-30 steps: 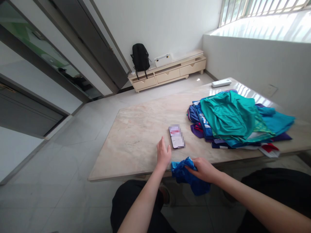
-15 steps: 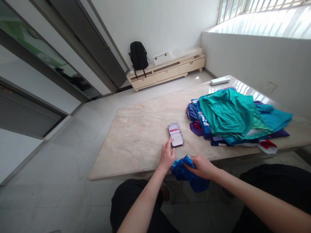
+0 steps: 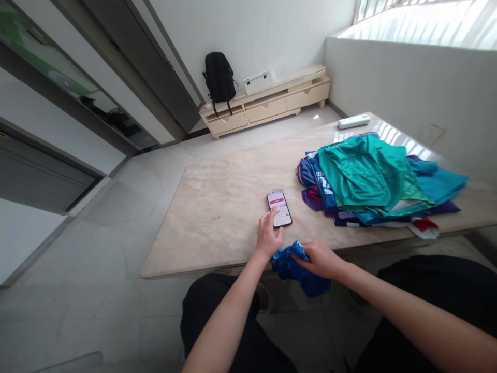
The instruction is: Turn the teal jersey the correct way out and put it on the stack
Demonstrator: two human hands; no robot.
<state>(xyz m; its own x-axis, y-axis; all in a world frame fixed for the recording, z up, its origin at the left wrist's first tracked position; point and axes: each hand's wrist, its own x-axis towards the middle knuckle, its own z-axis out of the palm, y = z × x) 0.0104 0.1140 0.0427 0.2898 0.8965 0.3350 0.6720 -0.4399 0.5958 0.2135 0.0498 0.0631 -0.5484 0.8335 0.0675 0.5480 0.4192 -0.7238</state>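
A smartphone [image 3: 282, 216] with its screen lit lies flat on the marble-look table [image 3: 217, 207]. My left hand [image 3: 267, 235] reaches over the phone's lower left side, fingers stretched out and a fingertip at the screen. In my right hand [image 3: 320, 260] is a bunched blue garment [image 3: 306, 280], pinched between thumb and fingers at the table's front edge, its lower part hanging over. Whether the left hand also touches the garment near its wrist I cannot tell. To the right lies a heap of shiny clothes [image 3: 367, 171], with a green garment on top and blue and purple ones beneath.
A white oblong device [image 3: 353, 121] lies at the table's far right corner. Beyond the table, a low wooden cabinet [image 3: 267, 110] stands against the wall, bearing a black backpack [image 3: 219, 76] and a white box [image 3: 258, 83]. My knees [image 3: 212, 305] are below the front edge.
My left hand's fingers have moved slightly farther over the phone's screen. The right hand keeps its hold on the blue garment. The whole view has shifted slightly.
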